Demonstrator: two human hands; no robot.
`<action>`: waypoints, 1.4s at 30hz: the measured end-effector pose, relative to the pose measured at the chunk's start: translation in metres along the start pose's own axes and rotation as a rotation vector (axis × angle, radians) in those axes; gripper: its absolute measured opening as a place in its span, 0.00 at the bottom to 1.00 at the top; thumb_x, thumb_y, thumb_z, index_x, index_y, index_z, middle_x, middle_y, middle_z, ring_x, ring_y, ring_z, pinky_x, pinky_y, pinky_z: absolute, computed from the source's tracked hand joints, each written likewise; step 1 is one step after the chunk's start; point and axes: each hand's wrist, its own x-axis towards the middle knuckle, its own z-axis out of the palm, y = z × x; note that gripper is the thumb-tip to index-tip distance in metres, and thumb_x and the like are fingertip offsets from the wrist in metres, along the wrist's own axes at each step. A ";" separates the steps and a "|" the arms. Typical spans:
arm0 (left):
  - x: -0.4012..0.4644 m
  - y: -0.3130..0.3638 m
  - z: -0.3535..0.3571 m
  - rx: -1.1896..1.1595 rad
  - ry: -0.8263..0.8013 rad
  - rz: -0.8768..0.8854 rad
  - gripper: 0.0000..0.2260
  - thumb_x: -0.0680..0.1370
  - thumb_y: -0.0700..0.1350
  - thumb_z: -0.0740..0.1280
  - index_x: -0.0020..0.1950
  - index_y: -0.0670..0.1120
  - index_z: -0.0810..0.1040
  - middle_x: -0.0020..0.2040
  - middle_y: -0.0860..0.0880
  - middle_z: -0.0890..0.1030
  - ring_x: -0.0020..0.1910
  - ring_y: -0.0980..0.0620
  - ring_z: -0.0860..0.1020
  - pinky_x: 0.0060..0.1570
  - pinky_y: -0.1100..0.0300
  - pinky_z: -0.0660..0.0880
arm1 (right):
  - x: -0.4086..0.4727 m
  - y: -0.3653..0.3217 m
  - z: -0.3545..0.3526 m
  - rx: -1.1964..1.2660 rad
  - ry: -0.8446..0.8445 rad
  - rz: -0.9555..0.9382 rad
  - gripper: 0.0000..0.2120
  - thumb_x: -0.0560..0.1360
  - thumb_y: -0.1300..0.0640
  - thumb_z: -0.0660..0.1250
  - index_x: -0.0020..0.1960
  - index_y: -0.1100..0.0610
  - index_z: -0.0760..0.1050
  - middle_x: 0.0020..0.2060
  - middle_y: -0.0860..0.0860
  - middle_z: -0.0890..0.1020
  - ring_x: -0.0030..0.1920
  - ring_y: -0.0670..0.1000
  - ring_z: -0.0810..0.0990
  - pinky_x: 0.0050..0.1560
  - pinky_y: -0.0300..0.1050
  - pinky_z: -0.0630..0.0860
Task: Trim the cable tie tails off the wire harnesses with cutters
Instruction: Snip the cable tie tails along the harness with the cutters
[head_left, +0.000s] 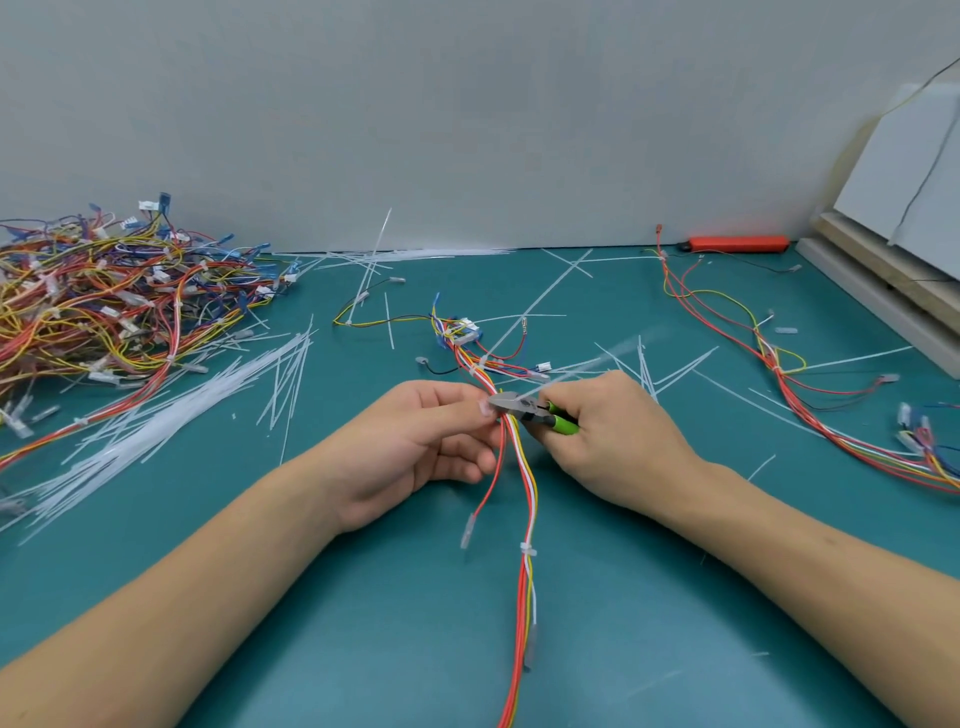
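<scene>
A wire harness (525, 499) of red, yellow and white wires runs from the table's middle toward me over the green mat (649, 597). My left hand (415, 441) pinches the bundle between thumb and fingers. My right hand (618, 431) grips green-handled cutters (535, 408), whose grey jaws sit against the bundle beside my left fingertips. A blurred white cable tie tail (587, 366) streaks up and to the right from the jaws. Lower down, a white tie (528, 548) wraps the bundle.
A large heap of harnesses (104, 301) fills the left. Cut white tie tails (171, 421) lie scattered over the mat. Another harness (810, 384) lies at the right, with an orange tool (737, 243) by the wall and stacked boards (883, 275) at the far right.
</scene>
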 end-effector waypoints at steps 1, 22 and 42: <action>0.000 0.000 0.000 -0.004 0.001 -0.001 0.06 0.80 0.44 0.69 0.46 0.45 0.84 0.43 0.44 0.82 0.36 0.52 0.80 0.38 0.62 0.78 | 0.000 0.000 0.000 -0.008 0.000 0.002 0.17 0.78 0.49 0.68 0.36 0.58 0.71 0.27 0.52 0.72 0.34 0.59 0.71 0.34 0.54 0.72; 0.002 -0.001 0.000 -0.027 0.032 -0.021 0.05 0.81 0.42 0.69 0.47 0.44 0.84 0.42 0.44 0.81 0.35 0.52 0.80 0.37 0.62 0.79 | 0.002 0.002 0.001 0.083 0.026 -0.103 0.07 0.75 0.54 0.67 0.39 0.53 0.75 0.33 0.46 0.75 0.40 0.53 0.73 0.42 0.47 0.70; 0.000 0.001 0.001 -0.031 0.019 -0.020 0.05 0.78 0.45 0.70 0.47 0.43 0.82 0.43 0.45 0.82 0.35 0.52 0.80 0.37 0.62 0.79 | -0.003 -0.001 0.001 0.034 0.042 -0.018 0.16 0.77 0.49 0.67 0.36 0.56 0.69 0.28 0.50 0.72 0.35 0.56 0.72 0.37 0.55 0.74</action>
